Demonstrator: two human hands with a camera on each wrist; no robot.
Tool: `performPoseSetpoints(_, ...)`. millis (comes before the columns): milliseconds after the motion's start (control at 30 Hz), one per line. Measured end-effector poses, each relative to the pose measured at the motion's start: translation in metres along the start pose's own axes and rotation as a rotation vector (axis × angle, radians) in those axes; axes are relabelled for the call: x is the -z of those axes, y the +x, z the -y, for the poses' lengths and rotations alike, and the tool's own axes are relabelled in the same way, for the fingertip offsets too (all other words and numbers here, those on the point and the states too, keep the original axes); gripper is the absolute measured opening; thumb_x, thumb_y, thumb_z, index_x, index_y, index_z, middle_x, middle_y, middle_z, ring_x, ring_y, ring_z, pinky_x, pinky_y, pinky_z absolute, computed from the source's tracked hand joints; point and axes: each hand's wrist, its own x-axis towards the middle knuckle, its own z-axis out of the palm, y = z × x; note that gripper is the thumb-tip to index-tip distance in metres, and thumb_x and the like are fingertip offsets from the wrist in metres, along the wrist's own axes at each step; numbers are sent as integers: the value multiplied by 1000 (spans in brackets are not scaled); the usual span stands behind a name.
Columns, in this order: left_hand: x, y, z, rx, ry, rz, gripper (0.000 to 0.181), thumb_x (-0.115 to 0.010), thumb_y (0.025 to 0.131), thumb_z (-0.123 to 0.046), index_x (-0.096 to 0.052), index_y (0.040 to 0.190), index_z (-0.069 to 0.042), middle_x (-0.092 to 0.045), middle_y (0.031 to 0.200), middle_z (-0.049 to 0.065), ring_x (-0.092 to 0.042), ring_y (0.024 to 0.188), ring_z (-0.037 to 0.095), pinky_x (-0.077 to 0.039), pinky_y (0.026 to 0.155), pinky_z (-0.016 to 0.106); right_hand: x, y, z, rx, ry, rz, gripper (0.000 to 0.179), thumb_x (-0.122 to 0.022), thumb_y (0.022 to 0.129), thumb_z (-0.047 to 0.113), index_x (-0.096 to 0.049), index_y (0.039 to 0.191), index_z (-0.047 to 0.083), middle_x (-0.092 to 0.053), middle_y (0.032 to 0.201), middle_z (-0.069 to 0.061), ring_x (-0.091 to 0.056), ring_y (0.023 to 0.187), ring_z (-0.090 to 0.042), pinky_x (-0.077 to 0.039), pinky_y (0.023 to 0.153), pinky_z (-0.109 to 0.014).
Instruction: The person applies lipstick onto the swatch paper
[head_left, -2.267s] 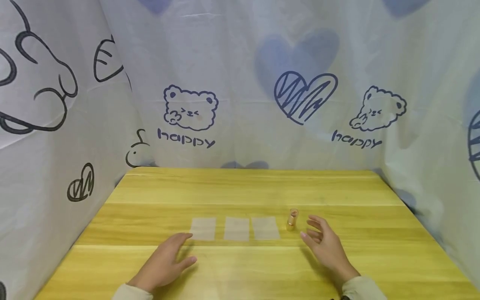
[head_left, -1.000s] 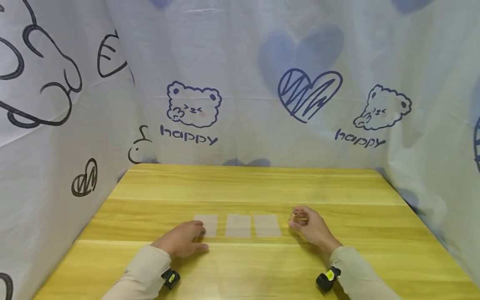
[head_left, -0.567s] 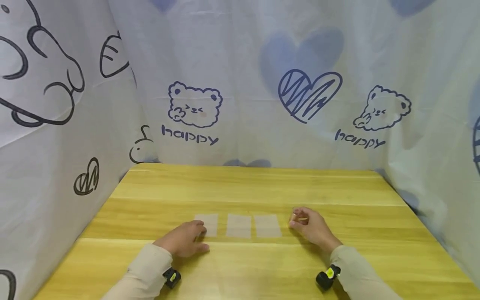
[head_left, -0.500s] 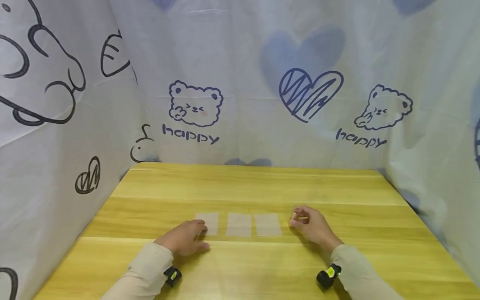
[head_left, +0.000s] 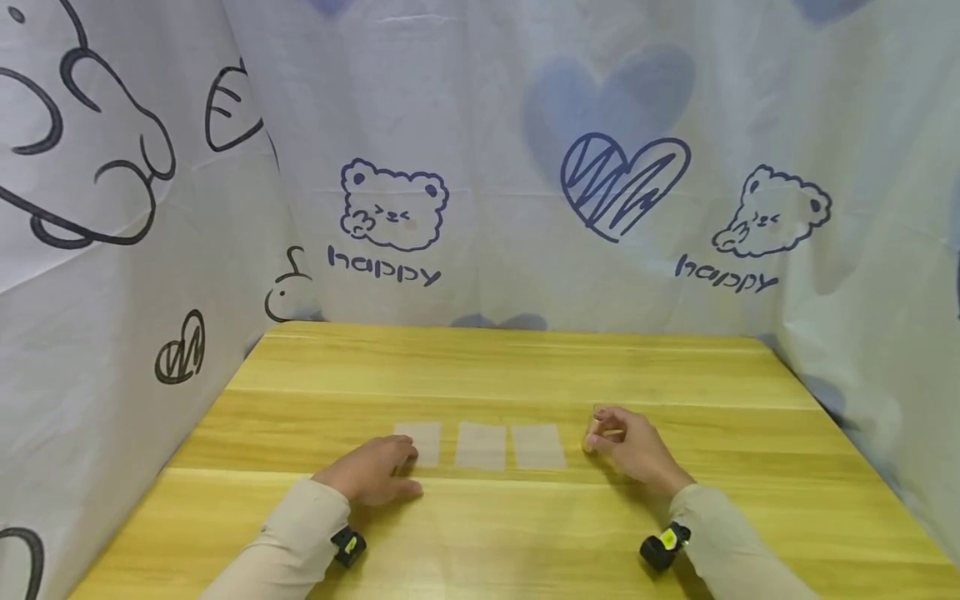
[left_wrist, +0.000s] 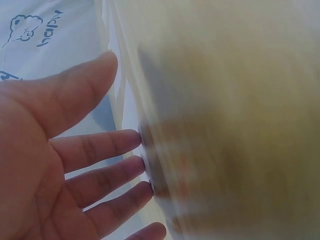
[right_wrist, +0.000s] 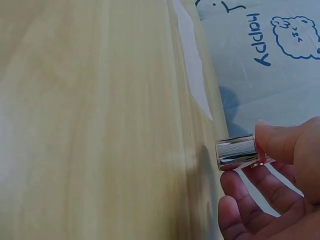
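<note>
My right hand pinches a small shiny gold tube, a lipstick by its look, between thumb and fingers. In the right wrist view its metallic end sticks out past the thumb, and the rest is partly covered by the hand. Three pale paper sheets lie in a row left of it: a left sheet, a middle sheet and a right sheet. Fingertips of my left hand rest at the left sheet, covering part of it. Its fingers are spread and relaxed, holding nothing.
The wooden table extends around the sheets to a white curtain printed with bears and hearts. Each sleeve carries a small black wrist camera, the left camera and the right camera.
Since the oldest frame, my right hand has moved forward to the lipstick and gripped it. My left hand has come forward and right onto the left sheet. Over the last second both hands stay nearly still.
</note>
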Motion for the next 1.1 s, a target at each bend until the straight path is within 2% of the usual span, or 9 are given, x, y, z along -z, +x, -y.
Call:
performPoseSetpoints(100, 1, 0, 0, -5, 0, -2, 52, -71, 88, -33, -59, 127, 1, -48, 139, 22, -43, 130, 40, -31, 109, 51, 3, 0, 2, 6, -2, 10, 20, -68, 92, 13, -66, 108, 2, -60, 123, -15, -62, 101, -29, -53, 85, -40)
performPoseSetpoints(233, 2, 1, -1, -10, 5, -14, 52, -71, 89, -33, -60, 126, 0, -49, 139, 22, -43, 130, 40, -31, 109, 51, 7, 2, 7, 0, -9, 18, 27, -68, 92, 15, -64, 115, 1, -63, 112, -12, -62, 96, -27, -54, 81, -39)
performPoseSetpoints(467, 3, 1, -3, 8, -3, -5, 51, -71, 89, -33, -60, 127, 0, -47, 140, 22, -41, 130, 40, -31, 109, 52, 9, 3, 11, 18, -54, 16, 14, -68, 93, 15, -67, 104, 6, -65, 103, -7, -62, 93, -25, -52, 83, -42)
performPoseSetpoints(733, 3, -1, -5, 17, -10, 4, 50, -71, 89, -33, -60, 127, -2, -46, 142, 21, -40, 131, 40, -30, 109, 52, 12, 0, 20, 43, -82, 26, 37, -68, 93, 17, -61, 125, 2, -66, 103, -6, -60, 91, -23, -52, 79, -40)
performPoseSetpoints(1100, 5, -2, -8, -6, -4, 3, 45, -72, 88, -33, -63, 121, -3, -50, 138, 20, -44, 128, 39, -33, 108, 51, 16, -2, 32, 81, -94, 42, 34, -69, 92, 16, -64, 125, 8, -66, 103, -5, -61, 88, -19, -52, 73, -34)
